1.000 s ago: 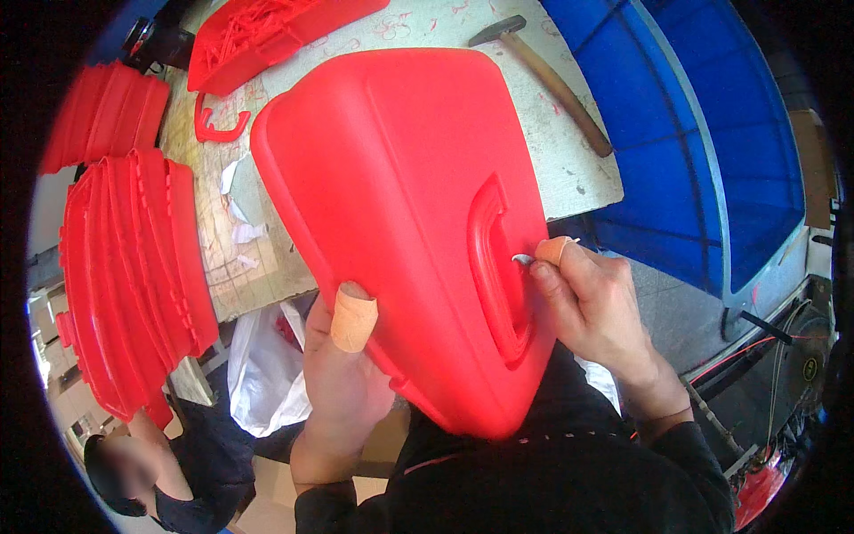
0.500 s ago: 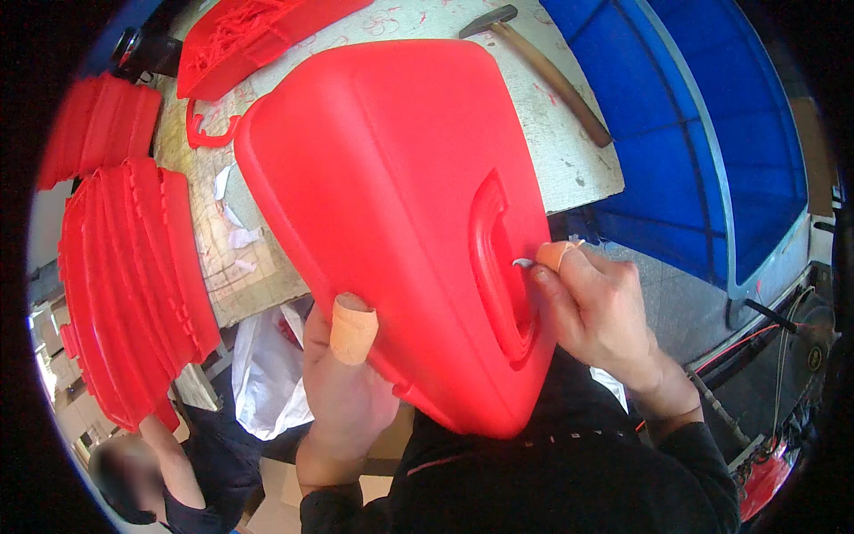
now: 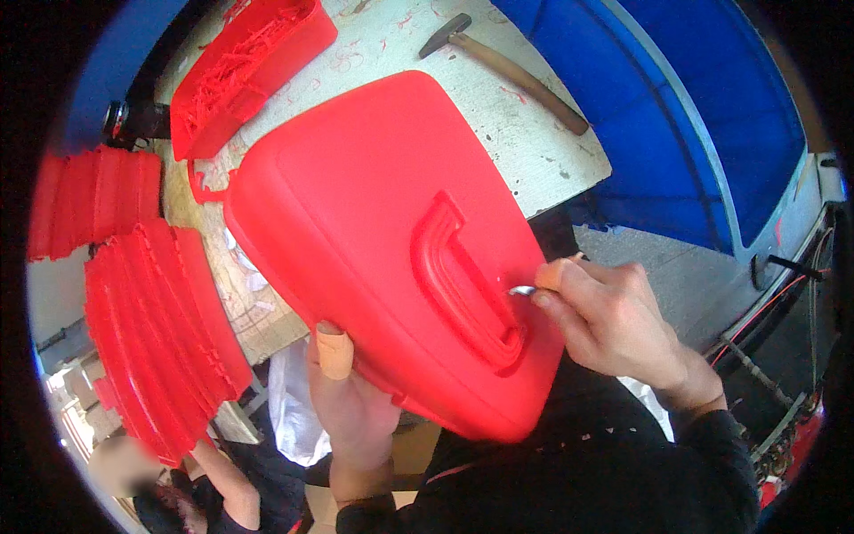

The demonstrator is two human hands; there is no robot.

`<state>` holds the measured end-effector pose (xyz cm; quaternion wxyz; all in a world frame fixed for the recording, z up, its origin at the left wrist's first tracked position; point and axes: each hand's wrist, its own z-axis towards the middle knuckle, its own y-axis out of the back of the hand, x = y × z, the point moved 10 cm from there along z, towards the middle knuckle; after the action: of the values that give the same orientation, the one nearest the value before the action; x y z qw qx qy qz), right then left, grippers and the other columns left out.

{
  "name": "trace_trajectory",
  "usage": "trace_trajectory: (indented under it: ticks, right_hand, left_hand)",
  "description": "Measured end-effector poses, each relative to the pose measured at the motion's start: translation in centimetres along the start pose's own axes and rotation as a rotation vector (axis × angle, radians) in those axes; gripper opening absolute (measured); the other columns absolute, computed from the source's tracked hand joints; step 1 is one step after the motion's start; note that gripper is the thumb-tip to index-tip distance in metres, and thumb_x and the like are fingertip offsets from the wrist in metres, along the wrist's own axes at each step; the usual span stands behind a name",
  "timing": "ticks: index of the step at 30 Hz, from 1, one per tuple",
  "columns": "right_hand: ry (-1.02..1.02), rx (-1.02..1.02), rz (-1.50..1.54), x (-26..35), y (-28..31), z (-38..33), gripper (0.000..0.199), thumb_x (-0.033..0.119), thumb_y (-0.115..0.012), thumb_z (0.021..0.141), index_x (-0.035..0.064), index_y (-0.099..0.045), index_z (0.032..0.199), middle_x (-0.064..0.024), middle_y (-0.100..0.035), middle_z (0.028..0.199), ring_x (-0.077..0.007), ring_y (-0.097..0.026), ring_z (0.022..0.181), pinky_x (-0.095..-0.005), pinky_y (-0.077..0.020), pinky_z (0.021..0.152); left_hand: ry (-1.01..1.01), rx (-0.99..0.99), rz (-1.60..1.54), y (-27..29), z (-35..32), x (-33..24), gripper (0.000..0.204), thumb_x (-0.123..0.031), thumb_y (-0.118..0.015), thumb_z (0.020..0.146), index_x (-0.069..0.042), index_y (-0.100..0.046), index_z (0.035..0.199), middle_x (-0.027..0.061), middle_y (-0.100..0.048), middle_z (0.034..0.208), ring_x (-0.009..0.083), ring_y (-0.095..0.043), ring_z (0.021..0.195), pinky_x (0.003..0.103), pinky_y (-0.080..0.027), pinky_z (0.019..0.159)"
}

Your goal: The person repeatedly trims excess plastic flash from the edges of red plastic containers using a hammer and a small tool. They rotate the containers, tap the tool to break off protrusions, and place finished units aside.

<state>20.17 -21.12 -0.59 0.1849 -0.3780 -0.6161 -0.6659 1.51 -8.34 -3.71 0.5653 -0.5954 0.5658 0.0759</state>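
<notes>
Person holds a big red plastic case shell [image 3: 391, 240] tilted up in front of the chest, upper edge over the white worktable [image 3: 534, 142]. Left hand [image 3: 351, 409] is under the lower edge, closed round the rim, bandaged thumb [image 3: 334, 351] pressed on the outer face. Right hand [image 3: 614, 320] is pinched shut on a small metal blade [image 3: 520, 290], tip touching the end of the moulded handle [image 3: 463, 280]. Judgement: the shell looks light, thin-walled and stiff but a bit springy; the glossy face is likely slippery, so hold by the rim or the raised handle, not the flat panel. Blade near the fingers is the hazard if the shell slips. Around it: stacks of similar red panels [image 3: 160, 329] at left, a red tray of shavings [image 3: 249, 71] at the top, a hammer [image 3: 507, 62] on the table, a blue bin [image 3: 676, 125] at right. Another person sits low at bottom left.
</notes>
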Motion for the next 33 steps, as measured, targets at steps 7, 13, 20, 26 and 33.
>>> trace_trajectory:
  ticks: [7, 13, 20, 26, 33]
  right_hand:
    - [0.071, -0.119, 0.152, 0.9, -1.5, 1.5, 0.032, 0.014, -0.075, 0.085, 0.0033, -0.056, 0.109, -0.0136, -0.067, 0.076, -0.0238, -0.07, 0.061, -0.0341, -0.0542, 0.055]
    - [-0.033, -0.195, 0.245, -1.8, -1.0, 0.5, 0.036, 0.011, -0.074, 0.084, 0.0054, -0.055, 0.114, -0.0108, -0.065, 0.08, -0.0189, -0.068, 0.067, -0.0305, -0.0521, 0.059]
    - [-0.143, -0.284, 0.207, -5.2, 0.2, 1.3, 0.031, 0.003, -0.068, 0.086, 0.0034, -0.055, 0.115, -0.0124, -0.064, 0.081, -0.0211, -0.063, 0.067, -0.0326, -0.0484, 0.062]
    - [-0.098, -0.457, -0.11, -7.6, 2.1, 4.3, 0.034, 0.007, -0.063, 0.092, 0.0044, -0.055, 0.125, -0.0187, -0.066, 0.109, -0.0355, -0.066, 0.095, -0.0391, -0.0539, 0.08]
    - [0.167, -0.333, -0.312, -7.7, -1.7, 12.2, 0.017, 0.003, -0.057, 0.092, 0.0027, -0.059, 0.109, -0.0189, -0.056, 0.104, -0.0395, -0.058, 0.099, -0.0473, -0.0489, 0.086]
  left_hand:
    - [-0.004, 0.03, -0.036, 1.1, 0.5, 0.2, 0.047, -0.029, -0.049, 0.104, -0.006, -0.044, 0.145, 0.0147, -0.053, 0.143, 0.0307, -0.054, 0.128, 0.051, -0.045, 0.108]
    - [0.025, 0.073, -0.134, 3.2, 1.6, 0.8, 0.046, -0.03, -0.053, 0.102, -0.006, -0.047, 0.141, 0.0142, -0.056, 0.139, 0.0303, -0.058, 0.123, 0.051, -0.048, 0.103]
    - [0.033, -0.04, 0.047, 4.4, 1.3, 1.0, 0.052, -0.037, -0.066, 0.095, -0.004, -0.053, 0.134, 0.0107, -0.066, 0.124, 0.0219, -0.067, 0.106, 0.038, -0.058, 0.087]
    - [-0.113, 0.028, 0.312, -1.6, 0.0, -5.8, 0.039, -0.024, -0.072, 0.092, -0.001, -0.063, 0.122, 0.0047, -0.068, 0.114, 0.015, -0.065, 0.1, 0.033, -0.054, 0.086]
    - [-0.964, 0.122, 1.103, -12.9, -12.3, -29.7, 0.037, -0.013, -0.078, 0.086, -0.003, -0.066, 0.12, 0.0085, -0.073, 0.104, 0.0155, -0.071, 0.093, 0.031, -0.059, 0.083]
